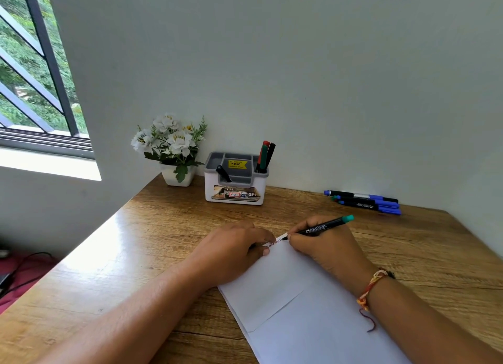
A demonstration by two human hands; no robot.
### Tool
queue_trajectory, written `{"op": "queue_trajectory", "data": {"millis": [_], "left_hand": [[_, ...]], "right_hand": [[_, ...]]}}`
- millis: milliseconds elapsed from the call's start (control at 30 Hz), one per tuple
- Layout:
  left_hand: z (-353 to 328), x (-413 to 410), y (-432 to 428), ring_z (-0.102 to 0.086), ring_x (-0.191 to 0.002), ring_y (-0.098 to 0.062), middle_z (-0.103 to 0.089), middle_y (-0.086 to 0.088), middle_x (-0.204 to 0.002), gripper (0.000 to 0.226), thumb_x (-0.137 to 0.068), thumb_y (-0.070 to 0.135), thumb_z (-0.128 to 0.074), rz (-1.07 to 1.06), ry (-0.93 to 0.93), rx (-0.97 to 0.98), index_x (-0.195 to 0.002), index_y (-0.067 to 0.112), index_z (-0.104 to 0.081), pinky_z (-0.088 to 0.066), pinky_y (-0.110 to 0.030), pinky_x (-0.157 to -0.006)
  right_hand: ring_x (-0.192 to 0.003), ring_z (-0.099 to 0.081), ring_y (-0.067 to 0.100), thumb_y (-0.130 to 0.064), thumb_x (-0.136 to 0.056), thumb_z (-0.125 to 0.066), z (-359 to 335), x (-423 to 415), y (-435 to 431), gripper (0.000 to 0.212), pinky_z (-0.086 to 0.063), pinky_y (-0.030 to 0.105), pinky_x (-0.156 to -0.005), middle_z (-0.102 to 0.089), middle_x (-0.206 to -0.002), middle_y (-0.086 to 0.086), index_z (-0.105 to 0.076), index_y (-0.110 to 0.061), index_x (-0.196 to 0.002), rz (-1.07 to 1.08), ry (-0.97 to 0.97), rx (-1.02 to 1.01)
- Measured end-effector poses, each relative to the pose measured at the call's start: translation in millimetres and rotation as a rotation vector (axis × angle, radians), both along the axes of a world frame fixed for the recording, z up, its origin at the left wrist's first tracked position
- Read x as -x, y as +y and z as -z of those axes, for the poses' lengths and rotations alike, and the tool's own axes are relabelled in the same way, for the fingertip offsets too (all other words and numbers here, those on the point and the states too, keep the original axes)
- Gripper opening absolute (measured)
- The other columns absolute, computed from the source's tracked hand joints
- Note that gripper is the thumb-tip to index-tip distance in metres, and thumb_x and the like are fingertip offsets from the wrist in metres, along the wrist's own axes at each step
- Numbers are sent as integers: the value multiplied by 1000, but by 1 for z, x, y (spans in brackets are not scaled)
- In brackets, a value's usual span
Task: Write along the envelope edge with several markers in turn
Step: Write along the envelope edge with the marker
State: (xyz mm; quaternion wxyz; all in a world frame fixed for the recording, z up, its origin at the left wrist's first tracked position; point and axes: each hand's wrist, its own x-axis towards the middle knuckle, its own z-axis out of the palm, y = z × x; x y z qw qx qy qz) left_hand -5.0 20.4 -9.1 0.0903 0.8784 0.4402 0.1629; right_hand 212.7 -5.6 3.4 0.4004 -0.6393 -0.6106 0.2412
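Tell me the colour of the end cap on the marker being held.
Teal; the marker shows best in the head view.

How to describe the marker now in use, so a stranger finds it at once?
On the wooden table lies a white envelope. The right hand grips a marker with its tip on the envelope's far edge. Unlike the blue-capped markers lying behind, its end is teal.

From the envelope (pixel 294 317), bare desk (pixel 122 241) lies open at nine and three o'clock; organiser (pixel 235 189) and flower pot (pixel 178 174) stand at eleven, loose markers (pixel 364 200) at one
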Motion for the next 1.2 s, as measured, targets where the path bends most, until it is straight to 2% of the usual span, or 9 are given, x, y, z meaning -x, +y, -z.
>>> {"op": "queue_trajectory", "data": {"millis": [233,400,567,733,933,1200], "left_hand": [[0,0,-1,-57,-108,-12,-61,13,-114,31,-100,46,-48,6,0,-3,-131,48,-52,-46,-33,-89],[-1,0,0,-57,-110,-11,-62,13,-114,31,-101,45,-48,10,3,-7,-131,47,-53,-45,-31,-91],[-2,0,-1,-56,-112,-11,-62,13,-117,31,-101,45,-47,9,5,0,-132,47,-52,-45,-32,-92],[-2,-1,-1,-56,-109,-10,-61,13,-115,31,-101,45,-47,5,8,-1,-131,47,-52,-41,-29,-85],[-3,0,-2,-57,-108,-13,-60,12,-114,31,-101,46,-47,4,13,16,-132,48,-51,-48,-37,-91],[0,0,-1,-56,-108,-10,-60,13,-116,32,-101,46,-47,12,8,2,-132,47,-52,-41,-28,-83]], "right_hand": [[-80,-71,9,-15,-75,-77,-3,1,-1,8,-59,27,-69,-77,-79,-7,-80,-22,-73,15,41,12],[-79,-70,4,-14,-76,-79,-2,0,-1,7,-53,16,-65,-76,-80,-8,-81,-20,-74,27,61,1],[-78,-69,4,-15,-75,-79,-3,1,-3,8,-55,21,-69,-76,-78,-10,-81,-23,-72,6,46,6],[-79,-70,4,-15,-74,-79,-2,0,-2,8,-53,20,-69,-77,-78,-11,-81,-22,-72,18,51,-6],[-73,-68,-1,-18,-74,-77,-2,0,-2,8,-47,10,-57,-75,-75,-15,-80,-25,-71,24,25,4],[-78,-69,3,-17,-75,-77,-5,1,-3,9,-53,18,-65,-77,-79,-10,-81,-25,-73,48,42,27]]}}
